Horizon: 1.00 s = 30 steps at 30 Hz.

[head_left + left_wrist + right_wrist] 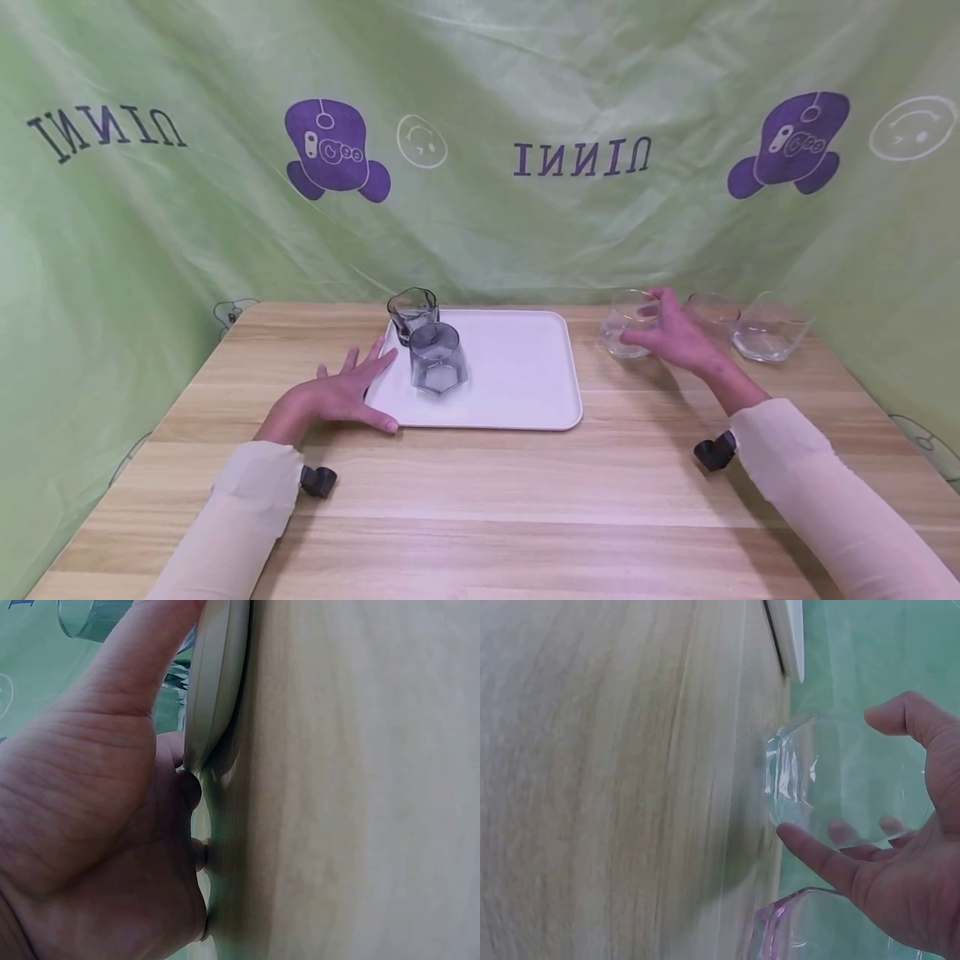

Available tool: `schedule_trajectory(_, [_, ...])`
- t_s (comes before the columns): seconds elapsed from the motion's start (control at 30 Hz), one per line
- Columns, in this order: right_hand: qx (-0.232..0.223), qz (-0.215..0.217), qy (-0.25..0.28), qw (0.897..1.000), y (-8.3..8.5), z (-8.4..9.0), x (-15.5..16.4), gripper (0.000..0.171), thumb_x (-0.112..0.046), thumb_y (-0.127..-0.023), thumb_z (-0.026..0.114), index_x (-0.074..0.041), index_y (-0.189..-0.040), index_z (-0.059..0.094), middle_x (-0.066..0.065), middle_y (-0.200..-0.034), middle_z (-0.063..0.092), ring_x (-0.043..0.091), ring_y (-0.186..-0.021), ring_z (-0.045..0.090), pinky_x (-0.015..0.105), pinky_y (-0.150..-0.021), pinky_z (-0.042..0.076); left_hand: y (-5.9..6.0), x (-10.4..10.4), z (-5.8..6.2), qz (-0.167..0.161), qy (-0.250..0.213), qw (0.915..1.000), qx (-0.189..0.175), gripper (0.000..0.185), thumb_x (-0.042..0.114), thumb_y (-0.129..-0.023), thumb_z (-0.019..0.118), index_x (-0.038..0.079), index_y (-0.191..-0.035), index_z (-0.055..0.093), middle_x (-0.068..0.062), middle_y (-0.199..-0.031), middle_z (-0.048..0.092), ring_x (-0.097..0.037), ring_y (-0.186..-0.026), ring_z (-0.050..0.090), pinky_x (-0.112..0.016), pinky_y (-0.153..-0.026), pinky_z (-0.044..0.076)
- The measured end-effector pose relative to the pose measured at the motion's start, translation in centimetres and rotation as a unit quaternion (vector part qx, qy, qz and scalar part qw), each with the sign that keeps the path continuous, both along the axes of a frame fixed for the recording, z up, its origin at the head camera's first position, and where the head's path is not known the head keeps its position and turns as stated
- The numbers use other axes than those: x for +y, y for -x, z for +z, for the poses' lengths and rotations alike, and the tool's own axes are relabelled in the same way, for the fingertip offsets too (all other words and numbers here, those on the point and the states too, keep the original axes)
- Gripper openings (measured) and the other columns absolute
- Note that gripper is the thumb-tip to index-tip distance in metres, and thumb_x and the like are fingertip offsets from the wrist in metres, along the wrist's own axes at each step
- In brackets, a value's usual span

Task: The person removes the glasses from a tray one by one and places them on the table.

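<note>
Bright, even light; soft shadows; wrist views blurred close up.

Backdrop: green fabric sheet, creased, hung behind and around the table from 9 o'clock through 12 to 3 o'clock.
Print on backdrop: purple cartoon figures at 11 and 1 o'clock; dark mirrored lettering at 12 and at 10 o'clock; faint white smiley outlines.
Furniture: wooden table, light grain running left to right, rounded far corners.
Light: even, soft, with faint shadows on the tabletop.
Floor, windows: not visible.
</note>
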State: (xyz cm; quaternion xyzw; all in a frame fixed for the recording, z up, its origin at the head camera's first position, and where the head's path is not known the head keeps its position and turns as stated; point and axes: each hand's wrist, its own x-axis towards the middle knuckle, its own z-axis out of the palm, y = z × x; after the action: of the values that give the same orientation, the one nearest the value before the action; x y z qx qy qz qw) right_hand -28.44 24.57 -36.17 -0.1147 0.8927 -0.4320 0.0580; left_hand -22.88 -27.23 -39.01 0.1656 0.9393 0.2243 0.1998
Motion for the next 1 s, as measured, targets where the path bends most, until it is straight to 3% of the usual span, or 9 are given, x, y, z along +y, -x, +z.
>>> schedule_trajectory(0.67, [0.005,0.013,-0.021,1.0,-0.17,-0.03,0.06,0.093,-0.028,-0.099,0.071,0.0,-0.16,0.007,0.037,-0.154,0.032,0.056,-0.134,0.039,0.069,-0.104,0.039,-0.21,0.05,0.14,0.005,-0.001,1.0,-0.007,0.133,0.064,-0.074,0.085,0.012,-0.167,0.005,-0.017,-0.169,-0.02,-0.051,-0.149,-0.019,-0.083,-0.101,-0.015])
schedule_trajectory(1.0, [0.017,0.017,-0.011,1.0,-0.4,0.03,-0.23,0.101,-0.025,-0.097,0.074,-0.006,-0.163,-0.001,0.038,-0.158,0.022,0.059,-0.135,0.036,0.072,-0.103,0.038,-0.07,-0.07,-0.04,-0.001,0.001,1.0,-0.001,0.133,0.064,-0.074,0.084,0.012,-0.167,0.004,-0.018,-0.168,-0.02,-0.051,-0.149,-0.019,-0.084,-0.1,-0.015])
